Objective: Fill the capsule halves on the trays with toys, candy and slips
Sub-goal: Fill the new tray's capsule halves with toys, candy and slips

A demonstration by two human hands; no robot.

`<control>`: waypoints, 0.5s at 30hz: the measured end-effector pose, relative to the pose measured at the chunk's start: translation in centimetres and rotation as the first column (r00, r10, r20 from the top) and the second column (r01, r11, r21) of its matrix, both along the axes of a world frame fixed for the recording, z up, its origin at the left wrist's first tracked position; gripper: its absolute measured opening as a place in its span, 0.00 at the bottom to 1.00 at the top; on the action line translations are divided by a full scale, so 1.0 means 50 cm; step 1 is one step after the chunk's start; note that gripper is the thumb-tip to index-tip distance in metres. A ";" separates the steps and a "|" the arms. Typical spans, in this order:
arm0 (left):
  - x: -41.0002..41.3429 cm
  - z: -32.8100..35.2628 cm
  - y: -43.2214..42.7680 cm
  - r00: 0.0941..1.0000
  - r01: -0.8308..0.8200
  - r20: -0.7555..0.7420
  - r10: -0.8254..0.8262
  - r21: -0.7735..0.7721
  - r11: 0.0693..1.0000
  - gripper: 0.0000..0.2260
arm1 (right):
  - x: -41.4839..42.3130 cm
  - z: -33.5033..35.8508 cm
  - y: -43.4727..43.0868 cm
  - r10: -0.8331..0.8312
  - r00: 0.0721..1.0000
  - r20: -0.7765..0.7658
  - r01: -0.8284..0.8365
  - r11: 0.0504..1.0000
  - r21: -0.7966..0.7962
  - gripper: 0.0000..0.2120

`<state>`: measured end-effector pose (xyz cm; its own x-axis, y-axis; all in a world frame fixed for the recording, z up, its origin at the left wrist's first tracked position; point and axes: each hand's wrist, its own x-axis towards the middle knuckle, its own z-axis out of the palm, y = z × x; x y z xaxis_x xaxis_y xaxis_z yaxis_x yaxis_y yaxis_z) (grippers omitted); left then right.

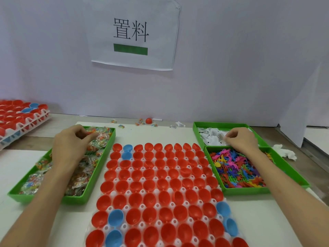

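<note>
A white tray (170, 190) in the middle holds several empty capsule halves (151, 182), mostly red, a few blue. To its left a green bin (99, 173) is full of wrapped candy (83, 177). My left hand (71, 145) reaches into that bin, fingers curled round candy packets at its far end. On the right, a green bin (199, 125) holds paper slips (211, 136), and my right hand (240, 138) pinches slips there. In front of it another green bin (249, 190) holds small colourful plastic toys (236, 168).
A stack of trays with red and blue capsule halves (19, 116) sits at the far left. Loose candies (140, 122), a red capsule (148, 120) and stray slips (179, 124) lie near the white wall. A crumpled tissue (284, 152) lies right of the bins.
</note>
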<state>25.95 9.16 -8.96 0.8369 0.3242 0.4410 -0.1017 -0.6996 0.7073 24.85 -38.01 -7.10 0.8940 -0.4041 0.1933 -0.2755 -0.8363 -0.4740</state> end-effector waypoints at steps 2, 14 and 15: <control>-0.001 0.001 -0.002 1.000 -0.003 0.007 0.003 0.010 1.000 0.13 | -0.012 -0.003 0.002 0.016 0.993 0.119 -0.020 0.999 0.029 0.06; 0.004 0.004 -0.002 0.998 -0.005 -0.063 0.009 0.076 0.997 0.16 | -0.010 0.008 -0.018 -0.047 0.935 0.353 -0.041 0.971 0.237 0.12; 0.005 0.002 -0.002 0.997 0.002 -0.073 0.004 0.077 0.997 0.17 | -0.008 0.002 -0.018 -0.043 0.934 0.355 -0.048 0.969 0.243 0.12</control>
<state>26.20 9.06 -8.88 0.8674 0.2922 0.4028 -0.0515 -0.7524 0.6567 24.44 -38.90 -6.98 0.7859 -0.4768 0.3938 -0.0490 -0.6828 -0.7289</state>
